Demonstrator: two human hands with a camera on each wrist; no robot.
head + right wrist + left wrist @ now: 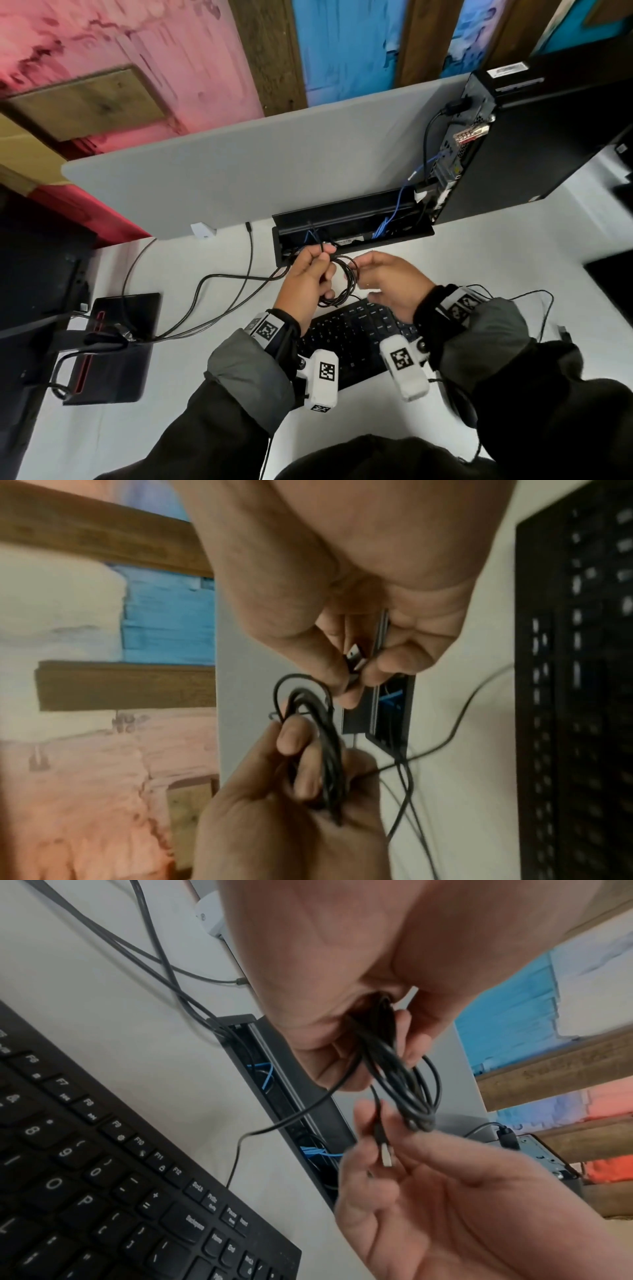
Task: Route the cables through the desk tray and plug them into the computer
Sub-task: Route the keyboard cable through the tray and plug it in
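A coiled black cable hangs above the far edge of the keyboard. My left hand grips the coil in curled fingers. My right hand pinches the cable's silver USB plug between thumb and fingertips, right beside the coil; the plug also shows in the left wrist view. Just beyond both hands the black desk tray stands open in the white desk. The black computer stands at the tray's right end, its port side facing left.
Blue cables lie inside the tray and one climbs to the computer's ports. Grey monitor cables run from the stand base at left into the tray's left end. A grey partition walls the desk's far edge.
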